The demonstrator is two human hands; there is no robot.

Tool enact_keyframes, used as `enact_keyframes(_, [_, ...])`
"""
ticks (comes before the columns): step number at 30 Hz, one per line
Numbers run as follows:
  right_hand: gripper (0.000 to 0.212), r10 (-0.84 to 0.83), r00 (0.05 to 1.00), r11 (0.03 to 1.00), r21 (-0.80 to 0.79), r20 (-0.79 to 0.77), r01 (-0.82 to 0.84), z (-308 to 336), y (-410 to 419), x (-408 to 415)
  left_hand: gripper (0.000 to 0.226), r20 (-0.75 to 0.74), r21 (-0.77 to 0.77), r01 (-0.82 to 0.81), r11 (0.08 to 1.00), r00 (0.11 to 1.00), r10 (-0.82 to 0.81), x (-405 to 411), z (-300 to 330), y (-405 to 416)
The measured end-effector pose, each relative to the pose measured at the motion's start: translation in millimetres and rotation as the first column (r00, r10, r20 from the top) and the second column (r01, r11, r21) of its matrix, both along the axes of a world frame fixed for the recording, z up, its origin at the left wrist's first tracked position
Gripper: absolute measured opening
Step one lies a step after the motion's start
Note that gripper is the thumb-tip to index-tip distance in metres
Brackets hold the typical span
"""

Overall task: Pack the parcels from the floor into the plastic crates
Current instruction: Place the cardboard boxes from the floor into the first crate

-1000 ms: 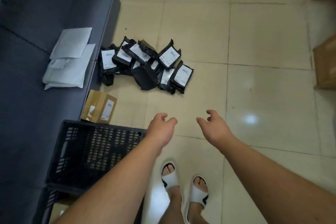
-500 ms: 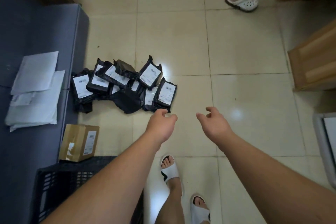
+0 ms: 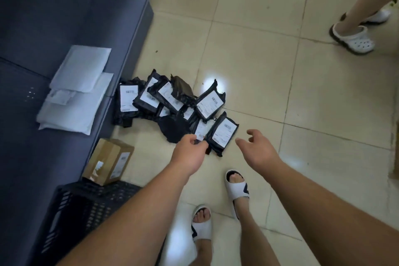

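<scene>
where they lie heaped, black parcels (image 3: 172, 103), white labels, tiled floor (image 3: 248, 60)

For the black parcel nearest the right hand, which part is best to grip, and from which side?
Probably its near short edge, taken from the person's side. The black parcel lies flat at the pile's front, that edge free on the floor, while its left side overlaps a neighbour. The right hand is close.

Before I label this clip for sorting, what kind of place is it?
Probably a small informal parcel-sorting room, perhaps in a home or office: a pile of black labelled parcels on the tiled floor, a black plastic crate, and white mailers on a grey sofa.
</scene>
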State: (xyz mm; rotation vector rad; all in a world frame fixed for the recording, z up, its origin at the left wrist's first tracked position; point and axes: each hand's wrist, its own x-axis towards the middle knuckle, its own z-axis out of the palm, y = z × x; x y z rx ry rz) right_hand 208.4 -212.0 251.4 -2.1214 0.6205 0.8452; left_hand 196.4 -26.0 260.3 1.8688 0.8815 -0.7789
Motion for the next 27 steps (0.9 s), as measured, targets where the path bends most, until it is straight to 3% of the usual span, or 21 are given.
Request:
enact_keyframes(3, [0.062, 0.146, 0.989, 0.989, 0.0, -0.026, -0.146, -4, 25, 30, 0.054, -0.033, 0.058, -0.056, 0.997, 0.998, 0.058, 9, -2, 28])
enact_keyframes(9, [0.052, 0.454, 0.889, 0.89, -0.021, -0.06, -0.456, -6, 82, 69, 0.054, -0.047, 0.117, -0.191, 0.975, 0.979, 0.197, -1, -11, 82])
enact_keyframes(12, [0.063, 0.563, 0.823, 0.823, -0.038, -0.078, -0.567, -12, 120, 78, 0.054, -0.062, 0.128, -0.273, 0.953, 0.957, 0.283, -17, -21, 110])
enact_keyframes(22, [0.059, 0.81, 0.572, 0.567, -0.077, -0.129, -0.82, -47, 252, 68, 0.055, -0.149, 0.136, -0.498, 0.856, 0.844, 0.515, -87, -66, 211])
enact_keyframes(27, [0.062, 0.846, 0.515, 0.51, -0.074, -0.135, -0.857, -59, 320, 60, 0.056, -0.139, 0.127, -0.565, 0.815, 0.804, 0.578, -109, -79, 262])
